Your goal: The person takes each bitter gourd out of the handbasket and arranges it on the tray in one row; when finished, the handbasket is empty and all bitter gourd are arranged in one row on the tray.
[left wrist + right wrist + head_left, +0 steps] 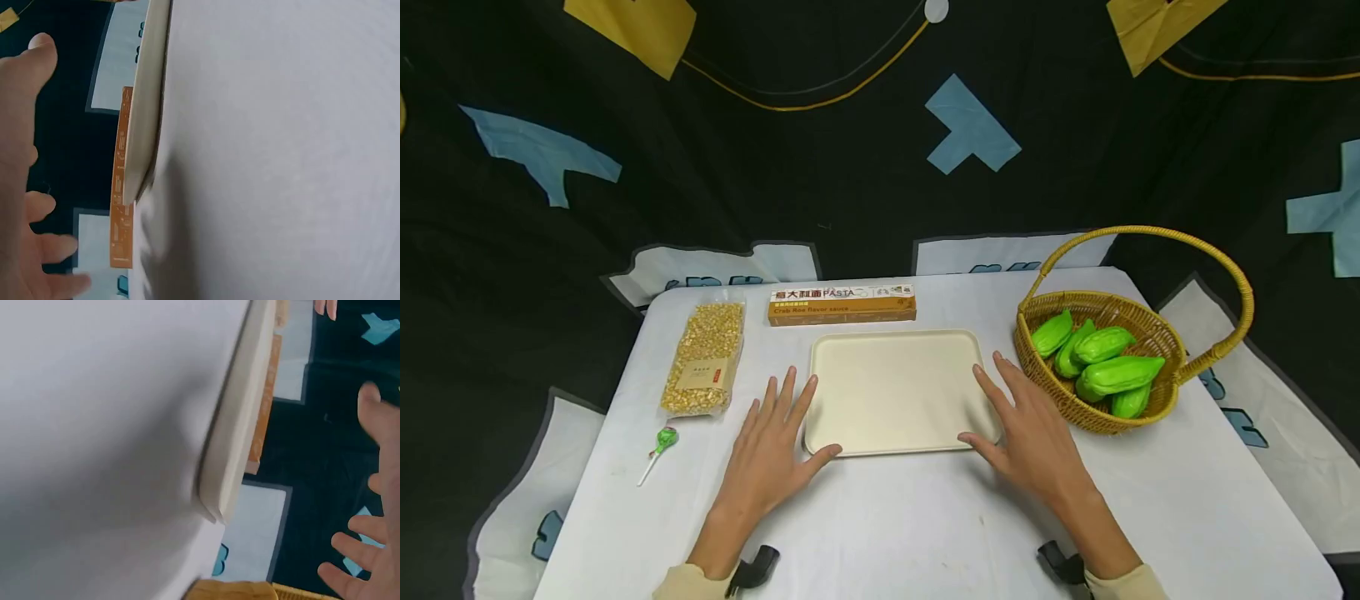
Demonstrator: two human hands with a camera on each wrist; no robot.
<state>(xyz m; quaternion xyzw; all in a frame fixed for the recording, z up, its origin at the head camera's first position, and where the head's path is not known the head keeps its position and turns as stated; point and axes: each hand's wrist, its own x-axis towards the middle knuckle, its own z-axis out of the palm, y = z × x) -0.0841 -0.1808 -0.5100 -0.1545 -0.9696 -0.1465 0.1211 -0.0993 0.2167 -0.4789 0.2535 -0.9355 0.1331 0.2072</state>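
A cream rectangular tray (895, 392) lies flat in the middle of the white table. My left hand (769, 454) hovers by its left front corner, fingers spread and holding nothing. At the tray's right side my right hand (1033, 433) is held likewise, fingers apart and free of any object. Both wrist views show the hands above the table, apart from the tray's edge (145, 106). In the right wrist view the tray's rim (234, 419) runs beside a shadow on the cloth. Behind the tray stands a brown and white pasta box (842, 305).
To the right stands a wicker basket (1101, 423) with a tall handle, containing several green star-fruit-like pieces (1120, 375). A clear bag of yellow corn kernels (707, 350) lies at the left. In front of it is a green lollipop (666, 439). A dark printed cloth (820, 183) hangs behind.
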